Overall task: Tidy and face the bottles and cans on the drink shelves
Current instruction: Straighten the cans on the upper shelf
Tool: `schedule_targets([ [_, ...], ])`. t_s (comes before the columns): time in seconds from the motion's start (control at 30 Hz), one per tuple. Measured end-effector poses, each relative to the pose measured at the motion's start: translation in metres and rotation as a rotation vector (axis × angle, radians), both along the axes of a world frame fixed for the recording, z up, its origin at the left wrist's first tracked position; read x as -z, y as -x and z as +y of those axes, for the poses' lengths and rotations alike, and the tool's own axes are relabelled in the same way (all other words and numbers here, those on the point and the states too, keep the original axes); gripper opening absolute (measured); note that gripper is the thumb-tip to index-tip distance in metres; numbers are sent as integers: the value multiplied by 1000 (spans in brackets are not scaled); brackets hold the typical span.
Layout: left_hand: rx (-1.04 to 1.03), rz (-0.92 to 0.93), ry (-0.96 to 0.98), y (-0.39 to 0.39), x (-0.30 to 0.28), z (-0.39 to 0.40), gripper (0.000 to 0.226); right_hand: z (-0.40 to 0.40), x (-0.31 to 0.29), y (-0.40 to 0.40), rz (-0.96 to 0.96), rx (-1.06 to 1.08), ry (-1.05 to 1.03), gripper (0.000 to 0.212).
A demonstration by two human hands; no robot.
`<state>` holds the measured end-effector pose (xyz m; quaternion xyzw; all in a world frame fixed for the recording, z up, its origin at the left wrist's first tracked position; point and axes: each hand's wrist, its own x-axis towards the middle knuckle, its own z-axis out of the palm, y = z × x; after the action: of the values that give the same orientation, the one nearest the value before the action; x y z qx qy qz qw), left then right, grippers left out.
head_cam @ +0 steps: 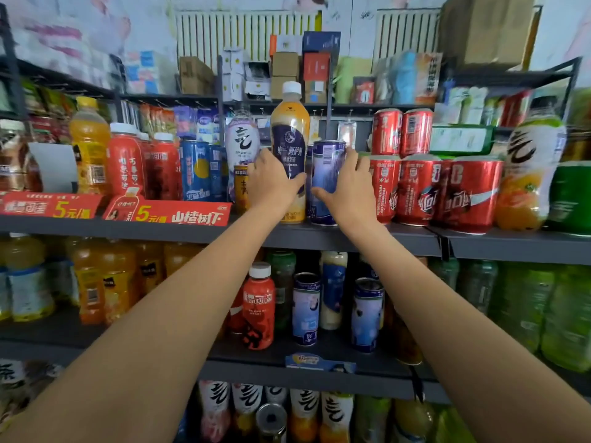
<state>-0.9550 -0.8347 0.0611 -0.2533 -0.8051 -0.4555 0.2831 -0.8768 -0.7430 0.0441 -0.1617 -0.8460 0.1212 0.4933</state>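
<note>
A milk tea bottle (290, 129) with a white cap and dark blue label stands upright on the upper drink shelf (351, 239). My left hand (271, 183) is wrapped around its lower half. Right beside it stands a tall blue can (327, 167), its barcode side turned toward me, with my right hand (348, 187) gripping it from the right. Both arms reach up from the bottom of the view.
Red cola cans (415, 187) are stacked in two tiers to the right of the can. Red and orange bottles (126, 161) and blue cans (195, 169) stand to the left. A lower shelf (256, 367) carries more bottles and cans. Boxes sit on the top shelf.
</note>
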Motion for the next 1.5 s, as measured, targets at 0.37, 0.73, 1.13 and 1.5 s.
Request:
schedule_targets([
  [0.37, 243, -208, -237, -14, -12, -23, 32, -4, 1, 2, -158, 74, -2, 72],
  [0.73, 610, 109, -318, -79, -2, -85, 37, -40, -18, -98, 386, -554, 158, 14],
  [1.13, 828, -189, 121, -116, 128, -45, 52, -13, 99, -174, -131, -390, 171, 50],
  [1.5, 661, -257, 224, -69, 161, -21, 63, 55, 160, -121, -355, -17, 115, 43],
])
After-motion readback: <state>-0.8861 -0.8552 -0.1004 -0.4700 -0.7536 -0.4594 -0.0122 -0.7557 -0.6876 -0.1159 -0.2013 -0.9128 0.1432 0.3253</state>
